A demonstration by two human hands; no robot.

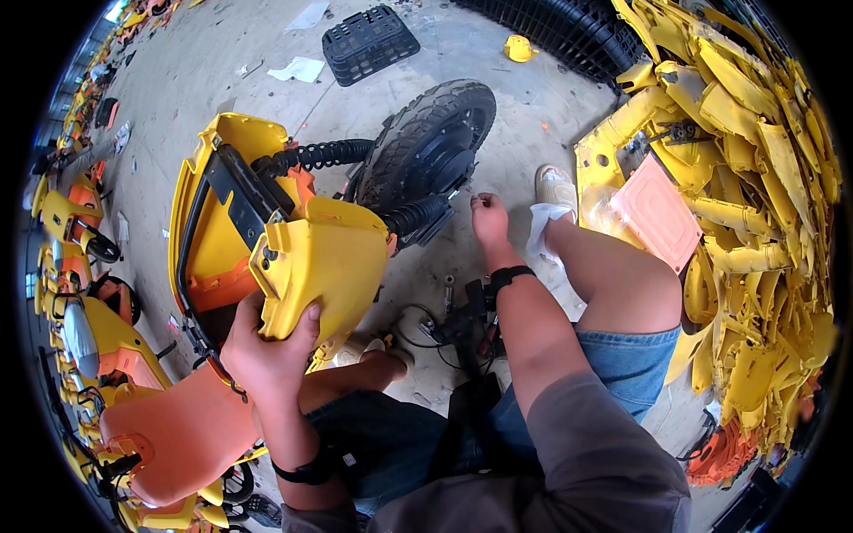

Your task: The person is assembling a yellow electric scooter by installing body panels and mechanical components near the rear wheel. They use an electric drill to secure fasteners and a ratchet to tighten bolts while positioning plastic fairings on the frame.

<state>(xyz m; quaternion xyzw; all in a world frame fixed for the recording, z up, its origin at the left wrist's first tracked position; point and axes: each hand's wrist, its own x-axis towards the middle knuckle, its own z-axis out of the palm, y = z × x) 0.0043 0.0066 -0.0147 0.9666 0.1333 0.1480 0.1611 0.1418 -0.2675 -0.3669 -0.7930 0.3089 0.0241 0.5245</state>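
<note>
In front of me lies a partly stripped electric scooter with a yellow body panel [324, 258]. My left hand [271, 342] is closed on the near edge of that panel, thumb on top. Black coil-spring shock absorbers [330, 154] run from the body to the rear wheel [426, 147], which has a knobby black tyre and a dark hub. Just right of the axle end is my right hand [489, 220], its fingers curled together and apart from the wheel. Whatever it may hold is too small to make out. An orange panel [182, 431] sits beside my left forearm.
A tall heap of yellow panels [742, 204] rises on the right, with an orange panel [657, 211] against it. Cables and tools [453, 333] lie between my legs. A black plastic grate [369, 43] is on the floor ahead. More scooters [107, 333] line the left.
</note>
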